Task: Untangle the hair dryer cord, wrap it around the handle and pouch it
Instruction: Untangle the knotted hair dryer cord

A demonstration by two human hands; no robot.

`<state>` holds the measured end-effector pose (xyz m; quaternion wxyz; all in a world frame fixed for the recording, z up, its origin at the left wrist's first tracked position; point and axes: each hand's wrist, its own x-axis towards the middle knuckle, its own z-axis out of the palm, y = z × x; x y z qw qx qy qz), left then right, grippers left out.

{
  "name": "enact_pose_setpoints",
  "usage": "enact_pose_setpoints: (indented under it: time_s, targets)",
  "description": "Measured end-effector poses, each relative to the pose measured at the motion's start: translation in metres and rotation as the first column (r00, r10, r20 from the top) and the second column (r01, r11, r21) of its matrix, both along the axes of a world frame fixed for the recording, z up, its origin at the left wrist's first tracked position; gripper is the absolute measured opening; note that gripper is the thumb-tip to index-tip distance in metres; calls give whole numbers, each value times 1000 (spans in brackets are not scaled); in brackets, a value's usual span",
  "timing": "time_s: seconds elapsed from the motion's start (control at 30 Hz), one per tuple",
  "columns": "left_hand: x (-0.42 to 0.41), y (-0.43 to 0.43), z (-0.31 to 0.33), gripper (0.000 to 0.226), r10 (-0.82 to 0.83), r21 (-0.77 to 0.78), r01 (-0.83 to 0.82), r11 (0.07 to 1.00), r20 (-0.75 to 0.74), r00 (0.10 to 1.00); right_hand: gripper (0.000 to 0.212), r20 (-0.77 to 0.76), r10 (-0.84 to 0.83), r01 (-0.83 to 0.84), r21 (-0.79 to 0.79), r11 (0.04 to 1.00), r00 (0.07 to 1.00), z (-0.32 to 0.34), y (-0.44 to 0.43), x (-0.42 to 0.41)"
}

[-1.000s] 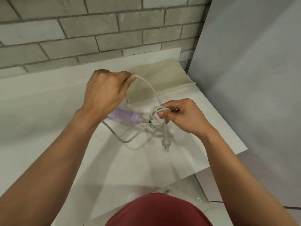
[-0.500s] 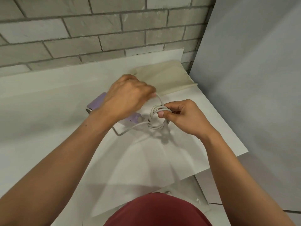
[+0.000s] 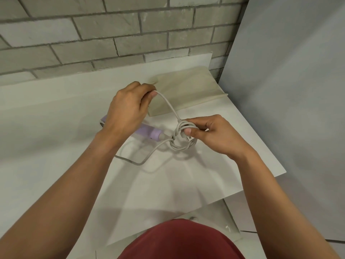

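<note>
Head: left fingers (image 3: 153, 94), right fingers (image 3: 188, 131) (seemingly) pinch cord (image 3: 169, 104).

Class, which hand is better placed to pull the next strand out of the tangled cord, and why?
Left, probably. The left hand pinches a strand of the cord leading up out of the tangle; the right hand grips its knotted coils, so it suits steadying.

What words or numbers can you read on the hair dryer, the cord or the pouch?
None: the purple hair dryer, its cord, the beige pouch and the brick wall show no word, label, number or sign that can be read.
</note>
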<state>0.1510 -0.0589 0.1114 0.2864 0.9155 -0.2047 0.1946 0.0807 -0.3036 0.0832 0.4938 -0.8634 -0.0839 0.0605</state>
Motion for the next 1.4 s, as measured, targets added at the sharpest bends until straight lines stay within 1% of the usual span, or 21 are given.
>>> enact_pose_setpoints:
  time_s: [0.07, 0.17, 0.3, 0.4, 0.53, 0.7, 0.83, 0.87, 0.9, 0.93, 1.0, 1.03, 1.07, 1.1, 1.13, 1.17, 1.2, 1.23, 1.3, 1.37, 1.4]
  targets:
    - [0, 3, 0, 26, 3, -35, -4, 999, -9, 1000, 23, 27, 0, 1, -29, 1000, 1000, 1, -1, 0]
    - [4, 3, -1, 26, -10, -50, 9, 999, -25, 1000, 27, 80, -17, 28, -128, 991, 997, -2, -2, -2]
    - [15, -7, -10, 26, -124, 91, 137, 986, -143, 982, 33, 121, -62, 76, -118, 990, 991, -8, -4, -5]
    - [19, -19, -23, 27, -194, 198, 231, 953, -189, 963, 25, 110, -78, 87, -77, 993, 991, -9, -3, -7]
    - [22, -32, -41, 28, -212, 228, 279, 933, -278, 937, 14, 72, -88, 92, -52, 994, 994, -10, -1, -9]
    - [24, -34, -60, 26, -224, 268, 377, 886, -466, 856, 13, 54, -71, 72, -13, 997, 996, -11, 1, -9]
    - [26, -24, -62, 25, -165, 316, 492, 811, -684, 711, 18, -7, -15, 15, -5, 1000, 1000, -17, 11, -9]
    - [25, -22, -61, 25, -162, 315, 503, 805, -698, 697, 18, -14, -5, 5, -1, 1000, 1000, -20, 14, -9]
    - [23, -20, -58, 26, -170, 308, 495, 813, -687, 707, 17, -19, 0, 0, 5, 1000, 1000, -22, 16, -8]
    - [22, -17, -55, 28, -185, 295, 467, 834, -648, 739, 17, -27, -2, 3, 18, 1000, 1000, -25, 17, -8]
    - [14, -9, -47, 32, -223, 215, 367, 905, -495, 840, 17, -53, -16, 19, 65, 998, 998, -29, 19, -6]
    - [7, -3, -41, 30, -239, 118, 306, 945, -392, 888, 16, -61, -24, 30, 90, 995, 998, -31, 20, -6]
    - [-3, 4, -33, 25, -219, -30, 219, 975, -280, 935, 16, -69, -36, 44, 116, 992, 997, -32, 21, -5]
    - [-15, 13, -24, 16, -158, -213, 120, 970, -173, 972, 16, -79, -52, 62, 141, 988, 996, -33, 23, -5]
    - [-29, 24, -16, 6, -77, -379, 43, 925, -74, 994, 15, -88, -71, 84, 162, 983, 994, -33, 24, -5]
    - [-44, 35, -9, 12, 26, -499, -16, 867, 12, 1000, 14, -96, -88, 104, 177, 979, 991, -34, 25, -5]
    - [-60, 46, -7, 25, 119, -567, -62, 822, 64, 991, 13, -105, -100, 119, 188, 975, 989, -35, 27, -6]
    - [-76, 54, -9, 36, 188, -608, -105, 787, 74, 979, 12, -114, -107, 128, 197, 972, 988, -36, 29, -6]
    - [-104, 63, -24, 51, 252, -627, -203, 752, -11, 968, 9, -137, -113, 140, 208, 968, 984, -37, 35, -7]
    - [-125, 60, -47, 57, 202, -581, -274, 767, -187, 961, 9, -166, -122, 156, 211, 965, 979, -38, 42, -10]
    - [-133, 55, -57, 53, 133, -543, -275, 793, -286, 949, 9, -180, -129, 166, 209, 964, 975, -39, 45, -12]
